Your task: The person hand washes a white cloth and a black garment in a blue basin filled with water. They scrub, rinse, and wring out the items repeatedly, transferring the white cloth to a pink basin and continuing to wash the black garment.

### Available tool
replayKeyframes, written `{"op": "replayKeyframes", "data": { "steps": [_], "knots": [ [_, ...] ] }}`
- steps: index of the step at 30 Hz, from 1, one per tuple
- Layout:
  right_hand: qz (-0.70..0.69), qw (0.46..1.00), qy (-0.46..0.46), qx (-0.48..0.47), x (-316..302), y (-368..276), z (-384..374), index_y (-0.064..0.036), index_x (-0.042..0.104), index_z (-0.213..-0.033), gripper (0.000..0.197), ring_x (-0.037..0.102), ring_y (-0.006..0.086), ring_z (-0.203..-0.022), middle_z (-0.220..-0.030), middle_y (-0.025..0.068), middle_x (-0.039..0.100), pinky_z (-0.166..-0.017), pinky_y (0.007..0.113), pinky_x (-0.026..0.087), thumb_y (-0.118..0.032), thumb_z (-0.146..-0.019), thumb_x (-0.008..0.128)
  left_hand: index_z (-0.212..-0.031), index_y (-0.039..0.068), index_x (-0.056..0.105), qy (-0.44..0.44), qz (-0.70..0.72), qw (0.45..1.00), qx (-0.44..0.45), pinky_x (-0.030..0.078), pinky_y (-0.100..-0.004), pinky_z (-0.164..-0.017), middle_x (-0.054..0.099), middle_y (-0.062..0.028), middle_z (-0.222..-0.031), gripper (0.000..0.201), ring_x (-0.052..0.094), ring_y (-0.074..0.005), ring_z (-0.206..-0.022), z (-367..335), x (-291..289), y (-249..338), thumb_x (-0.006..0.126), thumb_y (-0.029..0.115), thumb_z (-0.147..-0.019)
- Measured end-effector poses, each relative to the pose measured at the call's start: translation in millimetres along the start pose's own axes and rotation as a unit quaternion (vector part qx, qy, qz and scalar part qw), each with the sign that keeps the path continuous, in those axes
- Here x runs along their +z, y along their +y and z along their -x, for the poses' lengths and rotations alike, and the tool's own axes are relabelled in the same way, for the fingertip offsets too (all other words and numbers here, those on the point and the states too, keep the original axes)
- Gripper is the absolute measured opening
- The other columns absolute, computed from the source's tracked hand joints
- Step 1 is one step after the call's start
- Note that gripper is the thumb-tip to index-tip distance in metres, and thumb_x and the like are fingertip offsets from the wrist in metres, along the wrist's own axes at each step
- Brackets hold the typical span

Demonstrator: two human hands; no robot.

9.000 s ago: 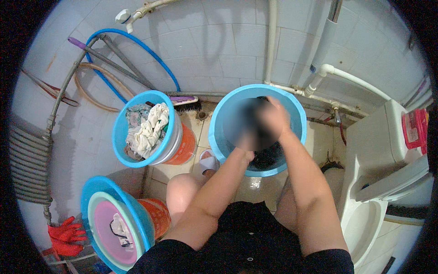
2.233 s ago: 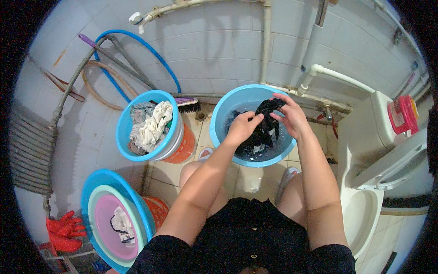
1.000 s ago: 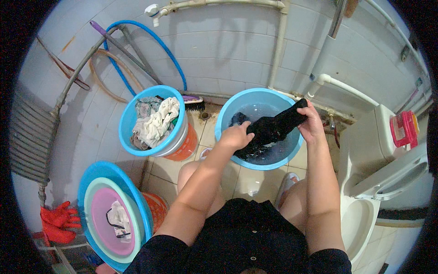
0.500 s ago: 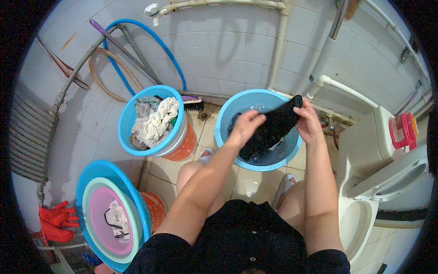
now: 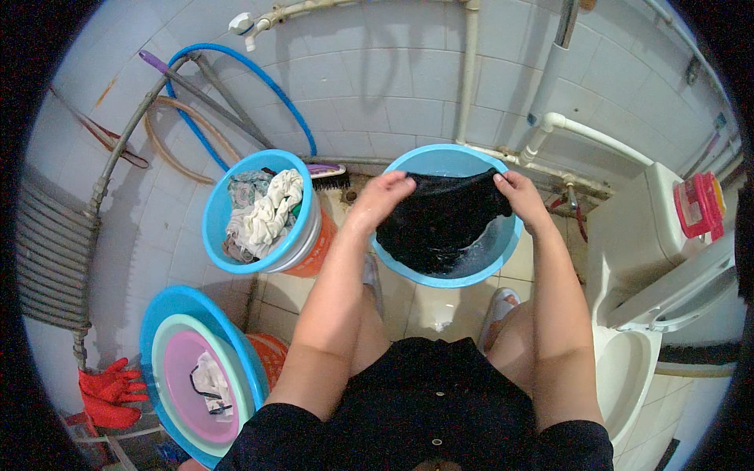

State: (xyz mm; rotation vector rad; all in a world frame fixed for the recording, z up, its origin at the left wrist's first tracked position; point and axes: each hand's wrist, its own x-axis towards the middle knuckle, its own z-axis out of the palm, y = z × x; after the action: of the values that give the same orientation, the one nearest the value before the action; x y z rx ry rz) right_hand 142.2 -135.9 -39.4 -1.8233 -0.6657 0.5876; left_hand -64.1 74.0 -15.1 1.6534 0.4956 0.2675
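A piece of black clothing (image 5: 448,220) is stretched between my two hands over a light blue basin (image 5: 448,279) of water. Its upper edge is pulled nearly straight, while the lower part hangs into the basin; I cannot make out which garment it is. My left hand (image 5: 382,198) pinches the left end of that edge, above the basin's left rim. At the right end, my right hand (image 5: 521,200) grips the cloth between thumb and fingers. Water (image 5: 491,255) shows around the cloth.
Left of the basin, a blue basin (image 5: 214,235) of wet clothes (image 5: 271,208) sits on an orange-and-white bucket (image 5: 312,250). Nearer, nested basins (image 5: 161,377) hold a white cloth (image 5: 210,385). A toilet (image 5: 624,314) stands at right; a scrubbing brush (image 5: 328,177) lies by the wall.
My left hand has moved left and up and now holds the cloth's edge. The black cloth, bunched and raised at the right before, is spread wide between both hands.
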Motion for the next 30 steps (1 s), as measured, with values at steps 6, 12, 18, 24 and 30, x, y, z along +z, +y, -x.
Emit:
{"op": "replayKeyframes", "data": {
  "steps": [6,12,18,24,30],
  "knots": [
    [-0.059,0.996,-0.045,-0.058,33.6,-40.8,15.4,0.0013,0.062,-0.095,0.026,0.056,0.0098,-0.074,-0.081,0.0029,0.064,-0.068,0.025,0.045,-0.021,-0.083,0.065,-0.132,0.011,0.037,-0.06,-0.406,0.91,0.056,0.042,-0.0396,-0.093,0.048,-0.016,-0.127,0.065,0.052,-0.0328,-0.11,7.2,50.9,-24.4,0.065,0.028,-0.077],
    [-0.045,0.993,-0.064,-0.085,36.5,-57.0,20.5,0.0016,0.063,-0.1,0.026,0.057,0.0112,-0.077,-0.084,0.0057,0.065,-0.071,0.026,0.046,-0.018,-0.082,0.065,-0.138,0.007,0.024,0.127,-0.454,0.843,0.26,0.043,-0.0364,-0.091,0.048,-0.0141,-0.126,0.092,0.055,-0.0333,-0.105,0.8,61.1,-15.7,0.076,0.031,-0.066],
    [-0.103,0.985,-0.084,-0.11,52.5,-53.6,22.9,-0.0025,0.06,-0.109,0.029,0.057,0.0129,-0.087,-0.097,0.0079,0.064,-0.078,0.027,0.046,-0.014,-0.083,0.063,-0.101,0.001,0.062,-0.009,-0.088,0.991,0.105,0.047,-0.0332,-0.078,0.065,-0.0134,-0.093,0.031,0.062,-0.0246,-0.087,-17.2,65.9,-3.1,0.068,0.018,-0.076],
    [0.075,0.996,0.003,-0.041,42.8,27.7,-6.0,-0.0038,0.053,-0.098,0.022,0.059,0.0286,-0.089,-0.096,0.0172,0.062,-0.081,0.036,0.045,-0.017,-0.081,0.06,-0.096,0.003,0.062,0.097,0.39,0.915,0.04,0.048,-0.0326,-0.072,0.064,-0.006,-0.089,0.015,0.06,-0.0171,-0.079,-14.8,41.1,19.8,0.059,0.013,-0.085],
    [0.26,0.953,-0.155,0.012,86.9,91.0,16.0,-0.0044,0.048,-0.112,0.053,0.057,0.0384,-0.097,-0.1,0.0216,0.061,-0.084,0.043,0.044,-0.027,-0.07,0.071,-0.098,0.005,0.061,0.034,0.524,0.849,0.059,0.049,-0.0353,-0.078,0.064,-0.0067,-0.094,0.018,0.061,-0.0203,-0.086,-11.8,21.6,24.6,0.057,0.019,-0.087]
  ]
}}
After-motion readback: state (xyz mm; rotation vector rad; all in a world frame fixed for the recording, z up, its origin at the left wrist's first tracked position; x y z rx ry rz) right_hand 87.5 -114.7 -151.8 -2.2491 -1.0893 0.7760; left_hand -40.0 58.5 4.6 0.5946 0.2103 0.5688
